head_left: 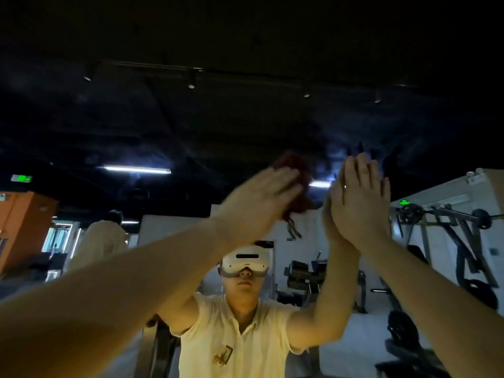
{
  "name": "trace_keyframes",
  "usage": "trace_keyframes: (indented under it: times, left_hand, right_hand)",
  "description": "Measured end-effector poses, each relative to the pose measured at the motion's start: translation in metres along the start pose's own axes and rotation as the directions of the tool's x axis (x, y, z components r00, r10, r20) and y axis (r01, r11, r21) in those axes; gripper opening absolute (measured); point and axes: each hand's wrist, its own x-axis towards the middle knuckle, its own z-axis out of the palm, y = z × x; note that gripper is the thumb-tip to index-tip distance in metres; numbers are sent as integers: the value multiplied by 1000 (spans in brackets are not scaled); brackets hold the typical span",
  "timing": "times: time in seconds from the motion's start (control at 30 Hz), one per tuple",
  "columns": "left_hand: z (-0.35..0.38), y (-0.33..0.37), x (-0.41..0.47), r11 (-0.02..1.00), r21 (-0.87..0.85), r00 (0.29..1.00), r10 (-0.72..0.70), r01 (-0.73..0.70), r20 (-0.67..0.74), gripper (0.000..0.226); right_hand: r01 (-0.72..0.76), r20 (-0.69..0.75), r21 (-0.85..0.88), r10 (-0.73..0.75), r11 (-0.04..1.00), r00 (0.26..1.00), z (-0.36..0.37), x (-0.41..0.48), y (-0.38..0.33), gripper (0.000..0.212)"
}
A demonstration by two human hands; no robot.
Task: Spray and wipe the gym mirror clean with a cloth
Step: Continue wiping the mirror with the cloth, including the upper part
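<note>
Both my hands are raised to the large gym mirror (191,118). My left hand (261,197) lies with fingers stretched out over a bunched dark-red cloth (296,175), pressing it to the glass (the hand is blurred, so I cannot tell whether the thumb hooks any of it). The cloth bulges out past my fingertips, and a loose end hangs below them. Just right of the cloth, apart from it, my right hand (360,203) is spread flat on the mirror, fingers straight and close together, meeting its own reflection. Below the two hands the glass shows me in a white headset (245,261) and a pale yellow short-sleeved shirt (234,339). Farther right of my right hand a dark metal barbell rack (447,222) is reflected. Far left of the cloth are a reflected person in a light top (101,241) and an orange wall (24,225).
</note>
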Motion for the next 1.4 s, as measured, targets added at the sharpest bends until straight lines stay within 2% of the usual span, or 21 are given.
trace_keyframes:
  times: [0.03,0.1,0.2,0.27,0.3,0.37,0.43,0.47,0.53,0.6,0.67,0.73,0.83,0.9,0.93,0.97,1.07,1.1,1.23,1.3,1.4]
  left_hand:
    - [-5,-21,0,999,23,1000,-23,23,0,61]
    - [-14,-79,-13,972,-95,975,-220,216,-29,42]
    - [-33,-141,-40,847,-5,842,-529,532,-102,50]
    - [-33,-134,-44,728,-88,718,-686,680,-121,49]
    - [-31,-114,-42,709,-105,694,-705,697,-146,49]
    - [-25,-54,-40,787,-124,773,-617,605,-148,54]
    - [-17,-3,-45,920,-98,921,-386,381,-44,61]
    - [-18,6,-50,952,-104,958,-286,287,33,64]
    - [-23,-10,-56,986,-96,981,-123,138,148,67]
    - [-32,-48,-63,997,-51,992,-46,53,117,67]
    - [-44,-97,-77,988,-19,986,-150,151,72,63]
    - [-54,-145,-100,945,10,945,-326,326,10,60]
    - [-59,-185,-119,782,10,781,-621,623,-67,51]
    - [-58,-168,-103,655,-55,647,-754,753,-113,50]
    - [-54,-146,-95,638,-87,627,-769,765,-125,49]
    - [-48,-118,-89,672,-103,660,-740,734,-130,49]
    - [-28,-23,-83,878,-71,876,-478,474,-60,61]
    - [-24,-4,-85,917,-75,919,-393,392,-12,65]
    - [-40,-33,-100,993,37,984,-117,113,132,72]
    - [-52,-78,-118,986,73,978,-161,153,130,72]
    - [-69,-150,-151,904,100,903,-424,417,66,68]
  right_hand:
    - [-10,0,5,10,1000,1000,0,-3,-8,74]
    - [1,3,14,-1,1000,1000,-1,-8,-21,77]
    - [-2,-34,-18,1,1000,999,6,-15,-30,78]
    - [-24,-64,-31,22,999,998,11,-18,-34,75]
    - [-27,-67,-29,25,999,997,12,-18,-37,74]
    - [-21,-69,-17,20,1000,997,12,-19,-37,75]
    - [-30,-74,-9,30,999,997,11,-18,-35,76]
    - [-34,-61,-5,34,999,998,10,-17,-35,76]
    - [-63,-50,11,64,998,997,10,-18,-42,76]
    - [-79,-70,12,80,997,994,12,-22,-51,76]
    - [-61,-96,10,62,998,993,18,-29,-53,73]
    - [-46,-120,-1,46,999,992,23,-36,-52,70]
    - [-25,-137,6,26,1000,990,22,-38,-51,71]
    - [-20,-139,4,20,1000,990,19,-40,-54,74]
    - [-21,-140,6,21,1000,990,18,-41,-56,74]
    - [-23,-139,11,25,1000,990,19,-43,-57,74]
    - [-45,-131,10,46,999,990,18,-43,-60,72]
    - [-49,-126,4,50,999,991,19,-43,-60,71]
    - [-42,-88,-1,42,999,995,23,-42,-53,70]
    - [-39,-60,9,39,999,997,22,-41,-52,73]
    - [-48,-33,36,49,998,998,16,-39,-56,79]
